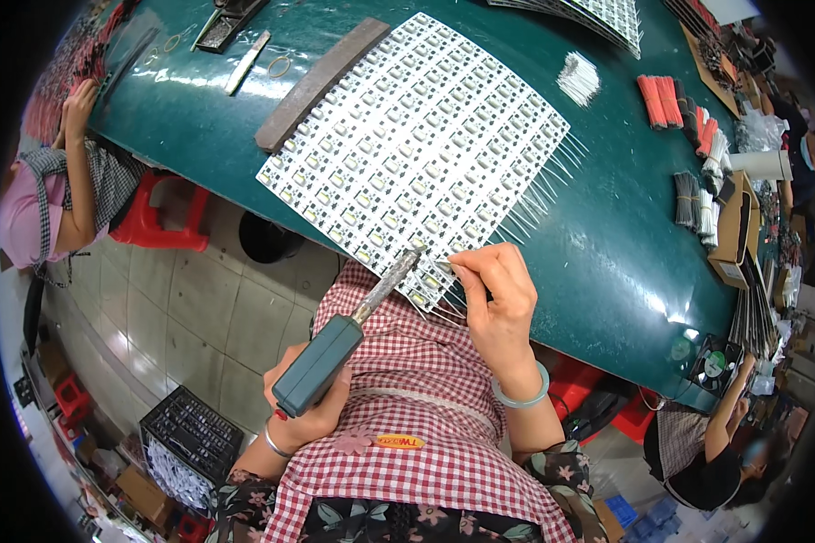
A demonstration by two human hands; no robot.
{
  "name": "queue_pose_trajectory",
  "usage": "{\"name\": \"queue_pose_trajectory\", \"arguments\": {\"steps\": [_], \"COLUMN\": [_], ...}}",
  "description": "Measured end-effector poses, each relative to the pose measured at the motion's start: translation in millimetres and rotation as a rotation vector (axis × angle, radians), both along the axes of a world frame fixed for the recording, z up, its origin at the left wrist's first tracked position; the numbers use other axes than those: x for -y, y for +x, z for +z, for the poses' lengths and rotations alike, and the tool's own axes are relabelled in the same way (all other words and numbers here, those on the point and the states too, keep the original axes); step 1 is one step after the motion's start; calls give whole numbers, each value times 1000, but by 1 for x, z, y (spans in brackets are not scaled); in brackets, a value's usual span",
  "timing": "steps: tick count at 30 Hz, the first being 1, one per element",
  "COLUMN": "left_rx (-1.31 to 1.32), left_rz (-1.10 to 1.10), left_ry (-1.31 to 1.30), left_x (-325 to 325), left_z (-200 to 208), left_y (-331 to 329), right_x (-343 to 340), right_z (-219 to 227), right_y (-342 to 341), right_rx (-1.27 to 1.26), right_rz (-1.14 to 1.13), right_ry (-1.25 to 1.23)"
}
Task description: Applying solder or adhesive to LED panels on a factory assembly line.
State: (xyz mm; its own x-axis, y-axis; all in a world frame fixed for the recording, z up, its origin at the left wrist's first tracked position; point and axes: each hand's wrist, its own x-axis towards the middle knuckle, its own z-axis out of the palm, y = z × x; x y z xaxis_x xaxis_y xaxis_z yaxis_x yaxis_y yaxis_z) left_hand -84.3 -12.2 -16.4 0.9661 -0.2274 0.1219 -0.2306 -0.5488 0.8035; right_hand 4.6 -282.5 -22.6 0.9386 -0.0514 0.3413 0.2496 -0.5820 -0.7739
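A white circuit-board panel with rows of small LED-like parts lies on the green table, its near corner reaching over the edge. My left hand is wrapped round the dark green handle of a soldering iron. The iron's tip is over the panel's near part; whether it touches cannot be told. Closed in a pinch, my right hand holds what looks like a thin white wire at the panel's near right edge, just beside the tip. Several thin white wires stick out along the panel's right side.
A dark bar lies along the panel's left edge. A pile of white wires and red wire bundles lie farther right, near a cardboard box and a small fan. Co-workers sit at left and right. A red stool stands left.
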Motion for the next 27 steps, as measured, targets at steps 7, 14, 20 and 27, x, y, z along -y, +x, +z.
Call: {"name": "queue_pose_trajectory", "arguments": {"steps": [7,14,20,27], "left_rx": [-42,-16,-32,-174], "left_rz": [71,30,-19,39], "left_ry": [-83,-11,41,-24], "left_x": [13,19,19,-2], "left_z": [7,21,31,5], "left_y": [7,19,23,-8], "right_x": [0,0,-1,0], "right_z": [-1,0,0,1], "right_y": [2,5,4,5], "right_rx": [-12,-6,-13,-11], "right_rz": [17,15,11,16], "right_ry": [-50,-75,-86,-90]}}
